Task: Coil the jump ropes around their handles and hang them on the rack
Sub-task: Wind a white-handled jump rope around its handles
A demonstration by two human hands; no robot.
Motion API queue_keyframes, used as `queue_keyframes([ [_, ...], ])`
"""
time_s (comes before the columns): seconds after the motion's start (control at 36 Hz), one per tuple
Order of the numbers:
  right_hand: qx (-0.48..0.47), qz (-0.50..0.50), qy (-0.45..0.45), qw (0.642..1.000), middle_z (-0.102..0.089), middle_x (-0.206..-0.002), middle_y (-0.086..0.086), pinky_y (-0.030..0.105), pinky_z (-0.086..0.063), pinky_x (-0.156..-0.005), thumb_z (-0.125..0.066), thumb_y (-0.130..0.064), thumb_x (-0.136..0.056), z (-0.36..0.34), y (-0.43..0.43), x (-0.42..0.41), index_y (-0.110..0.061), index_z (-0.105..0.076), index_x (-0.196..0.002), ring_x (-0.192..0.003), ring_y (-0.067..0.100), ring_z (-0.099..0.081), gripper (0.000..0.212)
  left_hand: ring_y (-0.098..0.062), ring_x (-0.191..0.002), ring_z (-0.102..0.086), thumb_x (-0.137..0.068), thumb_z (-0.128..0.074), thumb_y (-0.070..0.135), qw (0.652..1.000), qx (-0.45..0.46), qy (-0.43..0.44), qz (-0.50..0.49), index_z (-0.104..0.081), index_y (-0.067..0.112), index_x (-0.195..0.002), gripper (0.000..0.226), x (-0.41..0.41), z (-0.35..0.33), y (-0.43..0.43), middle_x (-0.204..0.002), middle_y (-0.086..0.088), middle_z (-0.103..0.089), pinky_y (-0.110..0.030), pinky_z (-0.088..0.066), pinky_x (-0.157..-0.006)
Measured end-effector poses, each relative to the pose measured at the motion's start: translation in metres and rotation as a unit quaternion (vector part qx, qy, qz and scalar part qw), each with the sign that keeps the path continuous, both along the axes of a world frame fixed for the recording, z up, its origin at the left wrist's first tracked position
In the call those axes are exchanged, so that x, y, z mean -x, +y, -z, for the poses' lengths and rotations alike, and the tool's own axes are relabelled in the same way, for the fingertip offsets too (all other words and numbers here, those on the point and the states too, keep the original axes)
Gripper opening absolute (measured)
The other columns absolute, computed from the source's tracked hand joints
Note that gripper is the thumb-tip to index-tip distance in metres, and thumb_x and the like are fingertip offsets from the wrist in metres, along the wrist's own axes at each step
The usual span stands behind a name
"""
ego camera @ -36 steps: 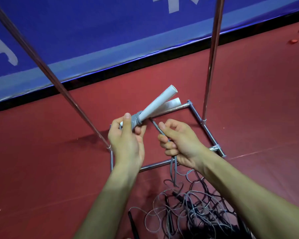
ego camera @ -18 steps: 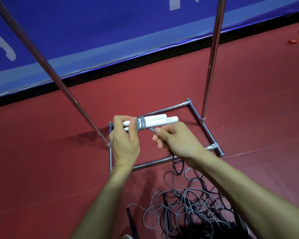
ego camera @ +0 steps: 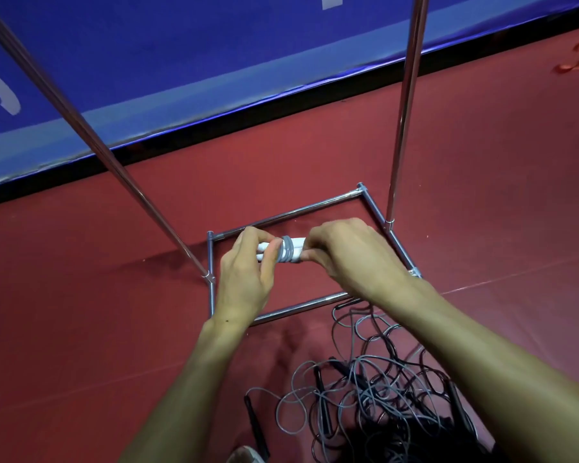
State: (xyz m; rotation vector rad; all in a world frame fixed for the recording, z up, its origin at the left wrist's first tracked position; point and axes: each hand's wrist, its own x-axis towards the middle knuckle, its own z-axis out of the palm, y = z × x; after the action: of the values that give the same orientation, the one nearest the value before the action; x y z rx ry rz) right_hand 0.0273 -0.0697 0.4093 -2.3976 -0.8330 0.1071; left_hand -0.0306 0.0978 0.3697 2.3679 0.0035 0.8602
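Two white jump-rope handles lie side by side, held level above the rack's base, with several turns of grey rope wound round their middle. My left hand grips their left end, thumb against the coil. My right hand covers their right end, its fingers pinching at the coil; the rope's loose part is hidden under that hand. The metal rack stands on the floor, its base a rectangle of tubes and its two uprights rising out of view.
A tangled heap of grey and black jump ropes with black handles lies on the red floor below my right forearm. A blue padded wall runs behind the rack. A shoe tip shows at the bottom edge.
The handles dropped from a tilt to lying level. My right hand moved up from the trailing rope onto the handles' right end, and the coil grew wider.
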Motion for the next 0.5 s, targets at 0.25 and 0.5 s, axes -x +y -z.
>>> queue_keyframes([
  [0.25,-0.043,-0.093,0.012,0.995,-0.064,-0.073,-0.008,0.044,-0.051,-0.068,-0.071,-0.052,-0.075,0.003,-0.018,-0.018,-0.024,-0.071,-0.08,-0.074,0.019,-0.058,0.028,-0.023,-0.057,-0.049,-0.09,-0.052,0.036,0.99,0.018,0.094,0.107,-0.057,0.014,-0.085,0.024,0.008,-0.016,0.004,-0.071,-0.008,-0.063,-0.022,-0.038,-0.052],
  [0.5,-0.168,-0.139,0.081,0.973,-0.068,-0.078,-0.002,0.033,-0.048,-0.067,-0.083,-0.022,-0.075,0.003,-0.023,-0.021,-0.013,-0.073,-0.074,-0.068,0.013,-0.059,0.013,-0.025,-0.062,-0.051,-0.086,-0.054,0.039,0.969,0.113,0.156,0.156,-0.058,0.028,-0.082,0.012,0.013,-0.034,0.008,-0.078,-0.004,-0.063,-0.037,-0.042,-0.058],
])
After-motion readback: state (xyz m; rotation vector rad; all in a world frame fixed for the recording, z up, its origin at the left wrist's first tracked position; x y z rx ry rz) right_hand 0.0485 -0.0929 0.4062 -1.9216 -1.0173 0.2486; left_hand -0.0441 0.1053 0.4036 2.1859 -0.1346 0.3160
